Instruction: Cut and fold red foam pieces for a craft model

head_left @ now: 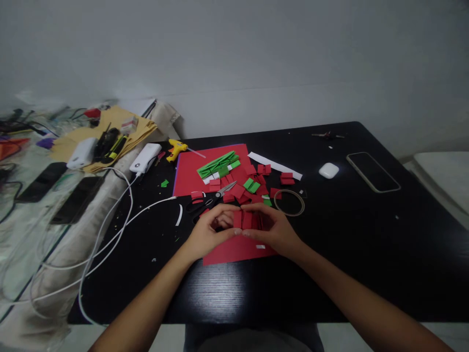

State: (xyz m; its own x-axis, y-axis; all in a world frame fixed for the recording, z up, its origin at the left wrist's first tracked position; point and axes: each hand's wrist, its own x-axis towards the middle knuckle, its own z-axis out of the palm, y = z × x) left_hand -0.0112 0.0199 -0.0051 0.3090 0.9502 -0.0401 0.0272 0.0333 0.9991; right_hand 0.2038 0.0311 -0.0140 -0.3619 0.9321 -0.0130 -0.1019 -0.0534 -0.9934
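Observation:
Between both hands is a small folded red paper piece, held above a red sheet near the table's front. My left hand pinches its left side with thumb and fingers. On the other side my right hand closes thumb and fingers around it, hiding part of the piece. Just beyond the hands lie black-handled scissors, several folded red pieces and a folded green piece. A roll of clear tape rests right of them. Farther back, a pleated green paper strip lies on another red sheet.
A yellow glue gun and a white power bank stand back left, with white cables trailing over the left edge. At right are a white earbud case, a phone and keys. A wall borders the back.

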